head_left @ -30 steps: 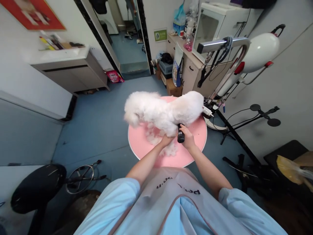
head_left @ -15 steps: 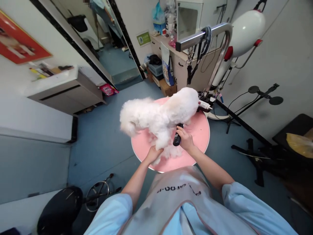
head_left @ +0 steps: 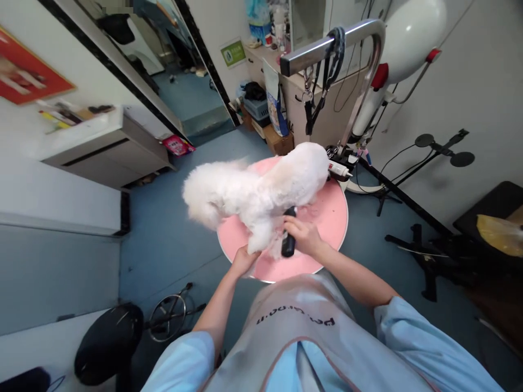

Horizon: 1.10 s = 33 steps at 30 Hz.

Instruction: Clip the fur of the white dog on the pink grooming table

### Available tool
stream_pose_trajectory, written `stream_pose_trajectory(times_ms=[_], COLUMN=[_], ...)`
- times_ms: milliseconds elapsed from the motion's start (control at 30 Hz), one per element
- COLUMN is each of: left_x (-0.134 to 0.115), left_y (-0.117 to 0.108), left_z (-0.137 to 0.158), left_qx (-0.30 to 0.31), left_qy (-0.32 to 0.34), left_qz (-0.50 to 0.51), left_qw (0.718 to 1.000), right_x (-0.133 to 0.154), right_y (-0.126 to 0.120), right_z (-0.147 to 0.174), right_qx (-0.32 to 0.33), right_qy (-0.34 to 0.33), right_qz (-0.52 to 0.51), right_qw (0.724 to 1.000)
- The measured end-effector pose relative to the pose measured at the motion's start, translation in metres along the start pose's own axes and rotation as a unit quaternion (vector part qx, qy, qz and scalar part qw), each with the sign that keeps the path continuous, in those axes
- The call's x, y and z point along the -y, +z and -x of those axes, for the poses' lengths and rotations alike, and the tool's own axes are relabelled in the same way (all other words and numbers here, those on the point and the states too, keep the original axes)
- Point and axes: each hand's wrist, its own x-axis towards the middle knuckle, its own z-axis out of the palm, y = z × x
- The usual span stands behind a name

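Observation:
A fluffy white dog (head_left: pixel 241 188) stands on a round pink grooming table (head_left: pixel 327 223), its head to the left and its rump, with shorter coat, to the right. My left hand (head_left: pixel 244 260) is closed around the lower end of the dog's near front leg (head_left: pixel 260 235). In my right hand (head_left: pixel 304 235) is a black hair clipper (head_left: pixel 288 242), its upper end beside the dog's belly and the raised leg. Loose white fur lies on the table between my hands, partly hidden by the clipper and the leg.
Behind the table rises a metal grooming arm (head_left: pixel 314 51) with dark straps hanging from it. A white dryer (head_left: pixel 417 38) stands at the right. A black stool (head_left: pixel 108 343) is at lower left. Boxes and a bag (head_left: pixel 275 100) sit beyond the table.
The dog has shifted left, and my left hand has moved left with its leg. My right hand has brought the clipper left, closer to that leg. The view has tilted slightly.

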Motion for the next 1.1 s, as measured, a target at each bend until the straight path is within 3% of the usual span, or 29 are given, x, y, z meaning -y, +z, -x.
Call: stream_pose_trajectory(times_ms=[67,133,367,567,800,1000,1100], left_x=[-0.005,-0.011,-0.019,-0.013,-0.01,-0.005,0.001], left_y=[0.005,0.009,0.02,0.034,0.041,0.052,0.055], left_z=[0.009,0.017,0.028,0.03,0.03,0.026,0.025], left_qx=[-0.009,-0.025,-0.123,-0.197,-0.235,-0.262,-0.268], left_qy=[0.0,-0.006,-0.103,-0.111,-0.143,-0.147,-0.148], left_qz=[0.017,0.028,0.031,0.024,0.035,0.02,0.009], left_qw=[1.0,0.999,0.987,0.974,0.961,0.954,0.952], right_x=[0.015,0.019,-0.038,-0.039,-0.073,-0.069,-0.082], right_y=[-0.004,-0.006,-0.004,-0.019,-0.006,-0.018,-0.018], right_z=[-0.008,-0.015,0.0,-0.002,0.0,0.0,-0.005], right_qx=[0.011,0.027,0.068,0.048,0.073,0.041,0.034], right_qy=[-0.057,-0.064,-0.007,-0.121,-0.1,-0.155,-0.147], right_qz=[-0.009,-0.002,0.003,-0.085,-0.074,-0.115,-0.132], right_qw=[0.998,0.998,0.998,0.988,0.99,0.98,0.98])
